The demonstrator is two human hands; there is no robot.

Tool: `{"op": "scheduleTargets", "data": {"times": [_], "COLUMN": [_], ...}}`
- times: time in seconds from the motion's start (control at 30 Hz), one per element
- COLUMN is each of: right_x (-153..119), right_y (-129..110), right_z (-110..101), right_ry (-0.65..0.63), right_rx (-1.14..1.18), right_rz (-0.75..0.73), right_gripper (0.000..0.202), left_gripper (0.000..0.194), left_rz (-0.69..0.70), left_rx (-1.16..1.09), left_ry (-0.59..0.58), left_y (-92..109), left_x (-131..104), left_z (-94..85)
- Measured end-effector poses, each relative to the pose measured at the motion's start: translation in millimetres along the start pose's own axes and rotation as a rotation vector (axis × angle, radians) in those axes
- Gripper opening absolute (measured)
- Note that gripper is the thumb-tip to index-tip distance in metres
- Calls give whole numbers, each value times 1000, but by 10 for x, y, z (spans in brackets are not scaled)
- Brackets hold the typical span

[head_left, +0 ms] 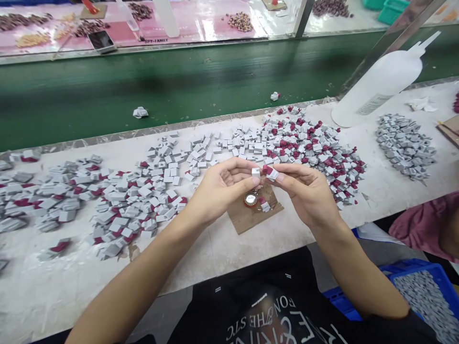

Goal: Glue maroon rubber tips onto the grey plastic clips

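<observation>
My left hand [224, 188] pinches a small light-grey plastic block [255, 172] between thumb and fingers. Close beside it, my right hand [304, 188] grips a grey-and-maroon plastic piece [270, 173]. The two parts are held almost together; whether they touch I cannot tell. Below the hands lies a brown board [247, 220]. On the board are a small round container with an orange-red rim [250, 199] and another grey-and-maroon piece [264, 205].
Loose grey blocks [172, 165] and grey-and-maroon piles [308, 148] cover much of the white table [201, 267]. A white squeeze bottle [380, 86] stands at right, near a grey heap [405, 145]. Beyond runs a green belt [201, 81]. A blue crate [426, 286] sits below; a person's pink sleeve [423, 224] shows.
</observation>
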State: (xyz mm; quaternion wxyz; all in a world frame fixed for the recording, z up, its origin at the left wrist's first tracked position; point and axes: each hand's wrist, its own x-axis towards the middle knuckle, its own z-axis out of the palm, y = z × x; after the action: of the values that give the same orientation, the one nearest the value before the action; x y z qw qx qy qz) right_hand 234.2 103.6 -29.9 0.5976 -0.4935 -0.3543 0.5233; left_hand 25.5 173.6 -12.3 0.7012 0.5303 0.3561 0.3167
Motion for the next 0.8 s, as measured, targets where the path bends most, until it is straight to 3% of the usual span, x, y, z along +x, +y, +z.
{"op": "scheduleTargets", "data": {"times": [0.43,0.67,0.8], "right_x": [-23,-21,30], "right_y": [-19,-85,-170], "right_z": [4,19,46], "right_ry": [-7,-110,-165], "right_rx": [-101,-196,-185], "right_rz": [-22,-6,-36], "right_gripper": [15,10,13], "left_gripper": [29,20,22], "left_rz": [-9,-11,24], "left_rx": [82,93,118], "left_ry": [-17,-39,-34], "left_y": [-17,-43,47], "left_x": [9,-14,2], "left_z": [11,18,25]}}
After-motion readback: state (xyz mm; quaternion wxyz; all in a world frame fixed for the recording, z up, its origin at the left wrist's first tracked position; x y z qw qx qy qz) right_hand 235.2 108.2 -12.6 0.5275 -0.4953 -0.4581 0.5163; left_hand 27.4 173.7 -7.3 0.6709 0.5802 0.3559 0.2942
